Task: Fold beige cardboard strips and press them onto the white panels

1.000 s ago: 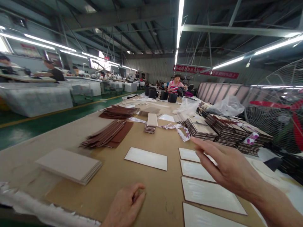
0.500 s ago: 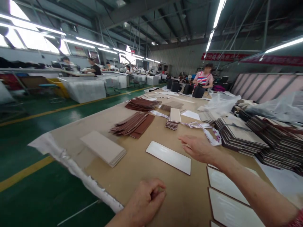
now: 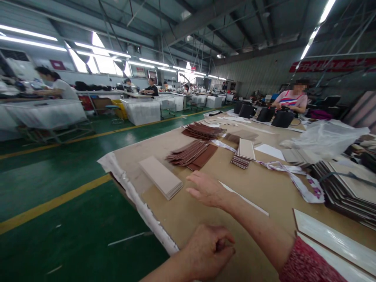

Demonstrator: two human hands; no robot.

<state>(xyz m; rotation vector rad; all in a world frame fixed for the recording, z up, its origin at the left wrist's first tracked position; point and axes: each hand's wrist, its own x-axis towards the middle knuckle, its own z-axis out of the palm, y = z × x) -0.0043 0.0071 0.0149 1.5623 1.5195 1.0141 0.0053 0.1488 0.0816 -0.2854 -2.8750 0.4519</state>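
Roof (image 3: 223, 19) dim; light mainly from tube lamps (image 3: 101, 49) hung above and beyond the counter (image 3: 176, 213). Windows (image 3: 76, 58) beyond counter's left side blown white. Sheen on green floor (image 3: 129, 137) left of counter; streaky glare on white panels (image 3: 331, 236) at its near right. Shadows on counter faint. Bins (image 3: 141, 111) left of counter soft. Wide-lens stretch at edges; mosaic over head of person (image 3: 289, 103) behind counter.

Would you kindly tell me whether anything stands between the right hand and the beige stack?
Nothing visible does: just a narrow strip of tabletop shows between the right hand and the beige stack.
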